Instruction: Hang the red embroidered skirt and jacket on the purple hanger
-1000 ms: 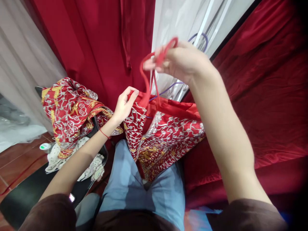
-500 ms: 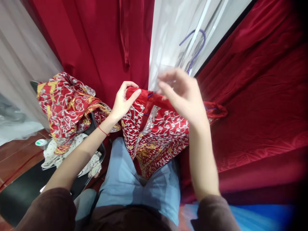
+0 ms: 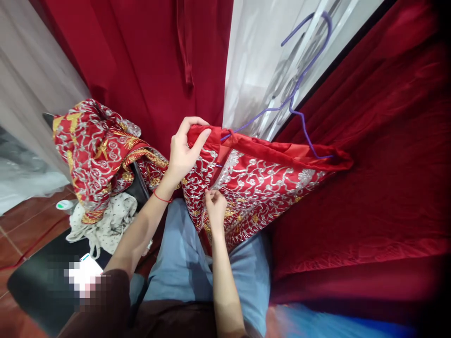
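Observation:
A red skirt with silver and gold embroidery hangs in front of my legs, a purple hanger inside its waistband. My left hand is closed on the left end of the red waistband, thumb in front and fingers behind. Lower down, at the foot of the slit in the skirt, my right hand is pinched shut against the cloth. Whatever lies between its fingertips is too small to make out.
To the left, another embroidered red garment drapes over a black chair. A white dotted cloth and a lit phone lie on the seat. Red curtains hang ahead, with more red fabric at right.
My right hand has come down from above the waistband to the slit and closed in a pinch. The hanger and the skirt's right side now show fully. My left hand keeps its hold.

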A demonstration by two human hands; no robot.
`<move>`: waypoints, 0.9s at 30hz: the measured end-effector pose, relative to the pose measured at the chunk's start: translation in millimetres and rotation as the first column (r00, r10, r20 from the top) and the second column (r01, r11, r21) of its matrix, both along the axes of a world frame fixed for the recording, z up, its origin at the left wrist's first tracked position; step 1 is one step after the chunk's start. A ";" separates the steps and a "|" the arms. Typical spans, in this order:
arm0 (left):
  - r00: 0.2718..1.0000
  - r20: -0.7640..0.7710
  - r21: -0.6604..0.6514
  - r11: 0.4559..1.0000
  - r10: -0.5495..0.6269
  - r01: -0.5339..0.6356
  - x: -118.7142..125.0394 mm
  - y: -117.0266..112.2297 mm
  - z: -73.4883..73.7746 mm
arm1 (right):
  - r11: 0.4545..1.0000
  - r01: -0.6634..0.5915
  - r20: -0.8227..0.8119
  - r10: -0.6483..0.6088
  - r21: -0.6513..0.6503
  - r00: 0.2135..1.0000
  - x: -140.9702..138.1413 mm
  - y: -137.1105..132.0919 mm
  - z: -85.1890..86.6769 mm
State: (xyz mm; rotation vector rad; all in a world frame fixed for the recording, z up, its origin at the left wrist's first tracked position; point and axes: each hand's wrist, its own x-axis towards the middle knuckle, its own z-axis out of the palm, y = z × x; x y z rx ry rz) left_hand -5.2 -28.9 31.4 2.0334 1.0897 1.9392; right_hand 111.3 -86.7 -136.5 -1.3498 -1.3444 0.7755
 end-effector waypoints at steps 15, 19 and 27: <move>0.998 0.058 0.063 0.998 -0.026 0.022 2.8 0.1 -5.2 | 0.976 0.216 -0.285 -0.209 -0.008 0.935 -14.7 -1.0 -1.5; 0.998 0.061 0.074 0.997 -0.017 0.012 3.7 -1.4 -4.9 | 0.954 0.299 -0.366 -0.283 -0.013 0.886 -17.3 -0.6 -1.9; 0.996 0.091 0.101 0.995 -0.007 -0.002 8.4 -6.0 -5.9 | 0.982 -0.019 -0.693 -0.119 -0.189 0.711 -15.5 6.2 5.4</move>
